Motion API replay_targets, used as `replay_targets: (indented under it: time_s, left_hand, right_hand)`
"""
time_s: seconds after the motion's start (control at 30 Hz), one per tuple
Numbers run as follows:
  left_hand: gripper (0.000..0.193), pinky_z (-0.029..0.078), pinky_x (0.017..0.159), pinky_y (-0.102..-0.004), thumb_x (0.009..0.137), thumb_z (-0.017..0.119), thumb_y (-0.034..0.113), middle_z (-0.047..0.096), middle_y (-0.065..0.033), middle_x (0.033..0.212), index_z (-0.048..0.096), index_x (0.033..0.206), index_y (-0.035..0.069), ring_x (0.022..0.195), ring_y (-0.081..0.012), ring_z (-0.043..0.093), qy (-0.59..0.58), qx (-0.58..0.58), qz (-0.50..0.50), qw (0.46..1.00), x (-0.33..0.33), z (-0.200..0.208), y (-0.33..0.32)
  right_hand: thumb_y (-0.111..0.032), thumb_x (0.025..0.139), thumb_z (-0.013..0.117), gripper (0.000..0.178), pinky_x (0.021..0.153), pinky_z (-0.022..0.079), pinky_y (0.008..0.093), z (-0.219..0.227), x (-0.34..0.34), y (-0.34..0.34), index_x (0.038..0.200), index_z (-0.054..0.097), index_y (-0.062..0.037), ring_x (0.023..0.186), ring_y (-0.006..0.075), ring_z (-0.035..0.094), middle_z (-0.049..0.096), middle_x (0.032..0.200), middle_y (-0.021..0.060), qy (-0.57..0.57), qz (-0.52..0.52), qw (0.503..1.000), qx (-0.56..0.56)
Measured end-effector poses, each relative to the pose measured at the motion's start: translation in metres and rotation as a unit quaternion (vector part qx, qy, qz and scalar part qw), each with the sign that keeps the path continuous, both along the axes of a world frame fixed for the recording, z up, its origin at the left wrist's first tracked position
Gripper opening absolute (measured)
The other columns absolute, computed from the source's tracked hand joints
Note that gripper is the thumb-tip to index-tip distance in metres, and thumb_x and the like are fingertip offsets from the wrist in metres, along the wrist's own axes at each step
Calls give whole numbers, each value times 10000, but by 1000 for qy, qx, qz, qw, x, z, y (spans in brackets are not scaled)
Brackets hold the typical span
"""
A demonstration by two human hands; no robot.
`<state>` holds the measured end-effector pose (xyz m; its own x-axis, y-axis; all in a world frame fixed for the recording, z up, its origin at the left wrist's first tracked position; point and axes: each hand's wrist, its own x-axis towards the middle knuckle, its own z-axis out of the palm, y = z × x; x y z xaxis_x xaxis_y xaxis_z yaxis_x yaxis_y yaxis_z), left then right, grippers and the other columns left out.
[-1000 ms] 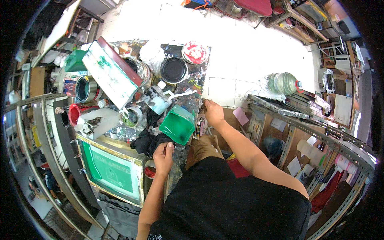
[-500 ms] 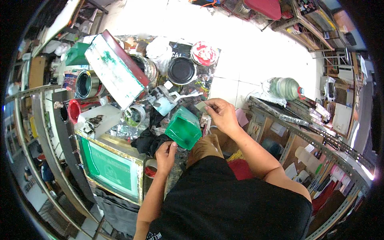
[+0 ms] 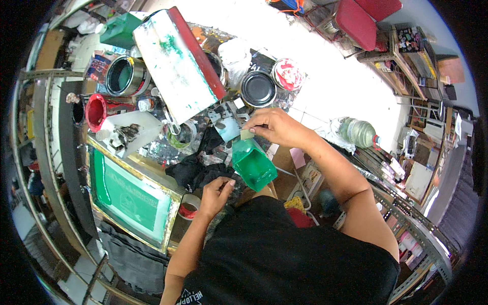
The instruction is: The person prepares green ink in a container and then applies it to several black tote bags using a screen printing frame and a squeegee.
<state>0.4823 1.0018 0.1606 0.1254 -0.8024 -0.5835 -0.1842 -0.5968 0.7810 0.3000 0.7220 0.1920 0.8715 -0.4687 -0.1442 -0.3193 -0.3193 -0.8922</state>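
A cut-open green plastic container [image 3: 254, 163], with green paint-like liquid inside, sits tilted at the near edge of the worktable, its mouth toward me. My right hand [image 3: 274, 127] reaches over its far side and pinches a small pale flat scraper [image 3: 247, 134] just above the rim. To the left of the container is my left hand [image 3: 216, 197], its fingers loosely bent and apart, with nothing visible in them. A narrow gap separates its fingertips from the container. Left of that hand lies a framed printing screen [image 3: 133, 201] with a green coated face.
A black cloth [image 3: 198, 170] lies beyond my left hand, and a roll of tape [image 3: 189, 207] sits near that wrist. Behind stand a large paint-stained white and red box [image 3: 178, 66], an open can [image 3: 122, 76], a black lid [image 3: 258, 88] and a white jug [image 3: 129, 129].
My view has shifted, moving the table things rightward. My right hand has carried the scraper left over the container's far rim. My left hand has come away from the container.
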Motion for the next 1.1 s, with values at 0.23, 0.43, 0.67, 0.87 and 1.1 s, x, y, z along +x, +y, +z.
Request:
replay_targets:
  time_s: [0.23, 0.43, 0.67, 0.87, 1.1]
  left_hand:
    - [216, 531, 649, -311, 999, 696, 207, 738, -120, 860, 725, 1013, -6, 730, -152, 685, 17, 1, 4, 1000, 10, -1, -4]
    - [211, 527, 634, -304, 1000, 696, 197, 718, -102, 808, 721, 995, -13, 691, -138, 667, 29, -15, 29, 999, 17, -2, -3]
    - [200, 511, 617, -279, 1008, 687, 179, 689, -52, 768, 718, 977, -16, 664, -101, 632, 40, -21, 41, 998, 18, 0, -2]
    - [210, 501, 611, -266, 1012, 683, 180, 679, -48, 776, 714, 1011, -28, 659, -87, 615, 41, -33, 55, 997, 13, 0, 2]
    - [314, 561, 747, -288, 1013, 682, 223, 730, -77, 926, 678, 1196, -32, 820, -131, 700, 43, -53, 13, 998, 4, 8, -4]
  right_hand:
    - [-78, 919, 684, 190, 843, 547, 429, 34, 17, -18, 1088, 764, -42, 971, 362, 691, 705, 988, 151, 36, 73, 996, 19]
    - [-65, 904, 695, 187, 861, 572, 372, 47, 5, -8, 1075, 761, -29, 938, 299, 732, 746, 1036, 143, 95, -25, 992, 80]
    - [-34, 898, 697, 223, 833, 575, 325, 60, -12, 13, 1112, 759, -18, 889, 225, 733, 749, 1006, 138, 81, -129, 978, 144]
    - [-48, 898, 693, 219, 809, 570, 344, 81, -12, 20, 1106, 760, -29, 898, 235, 732, 746, 1006, 138, 98, -135, 982, 87]
    - [-16, 927, 696, 191, 778, 579, 301, 81, -17, 34, 1108, 753, 6, 864, 155, 714, 741, 1001, 107, 79, -170, 981, 43]
